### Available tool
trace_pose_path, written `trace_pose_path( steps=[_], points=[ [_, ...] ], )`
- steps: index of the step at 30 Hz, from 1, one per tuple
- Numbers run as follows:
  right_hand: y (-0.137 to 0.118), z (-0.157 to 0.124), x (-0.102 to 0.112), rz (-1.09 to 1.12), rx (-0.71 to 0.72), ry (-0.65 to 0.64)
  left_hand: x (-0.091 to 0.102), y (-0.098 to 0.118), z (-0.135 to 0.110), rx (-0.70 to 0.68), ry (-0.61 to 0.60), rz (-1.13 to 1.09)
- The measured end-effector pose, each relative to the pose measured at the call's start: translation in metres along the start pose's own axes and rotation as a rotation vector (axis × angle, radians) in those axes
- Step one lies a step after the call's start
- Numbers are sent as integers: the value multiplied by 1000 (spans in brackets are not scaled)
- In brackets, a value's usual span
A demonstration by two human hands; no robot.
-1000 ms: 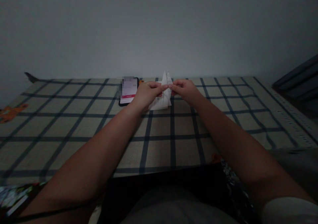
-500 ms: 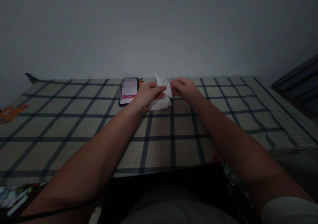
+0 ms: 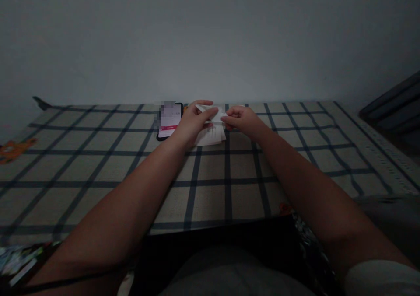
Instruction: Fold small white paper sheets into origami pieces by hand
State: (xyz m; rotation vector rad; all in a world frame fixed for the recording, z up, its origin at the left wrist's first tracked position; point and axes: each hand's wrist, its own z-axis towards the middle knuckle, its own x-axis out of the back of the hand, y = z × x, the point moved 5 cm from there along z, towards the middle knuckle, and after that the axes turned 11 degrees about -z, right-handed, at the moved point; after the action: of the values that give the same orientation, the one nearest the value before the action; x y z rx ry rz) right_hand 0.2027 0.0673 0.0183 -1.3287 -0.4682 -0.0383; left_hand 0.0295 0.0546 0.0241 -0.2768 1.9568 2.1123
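Head view: a small piece of folded white paper (image 3: 216,118) sits between the two hands, near the far side of the tabletop, one pointed corner aimed leftward. Whether anything lies within its folds I cannot tell.

The left hand (image 3: 195,117) has its thumb across the top of the paper, with other fingers behind and below it — a grip on the paper, one finger stretched out along the far side. At the paper's right end, the right hand (image 3: 241,117) pinches the edge between thumb and curled fingers, so both hands are closed on the same piece.

Just below and nearer the body, flat white sheets (image 3: 210,137) with faint printing lie overlapped, partly covered by the left hand. Beside that hand, to its left, a phone (image 3: 169,120) lies face up, its dark surround framing a lit screen with a pink band; part of it is pixelated.

Checked cloth (image 3: 210,167), pale with dark lines, covers the tabletop — an orange printed figure (image 3: 15,149) shows at the left edge. Bottom left is a multicoloured item (image 3: 19,261), too dim to identify. A plain grey wall (image 3: 210,38) rises behind.
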Motion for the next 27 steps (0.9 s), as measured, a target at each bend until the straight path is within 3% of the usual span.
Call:
trace_pose_path(
  steps=[11,16,21,24,27],
  points=[
    [9,9,10,145,-12,183,2,-3,2,-4,-38,60],
    [7,9,8,180,38,198,-6,-7,-1,78,-127,-22],
    [7,9,8,188,80,210,-6,-8,-1,48,-133,-29],
    [7,10,12,79,152,264,-1,-8,2,-5,-94,27],
    [-3,4,22,-108,349,441,5,-4,5,-109,-11,143]
  ],
)
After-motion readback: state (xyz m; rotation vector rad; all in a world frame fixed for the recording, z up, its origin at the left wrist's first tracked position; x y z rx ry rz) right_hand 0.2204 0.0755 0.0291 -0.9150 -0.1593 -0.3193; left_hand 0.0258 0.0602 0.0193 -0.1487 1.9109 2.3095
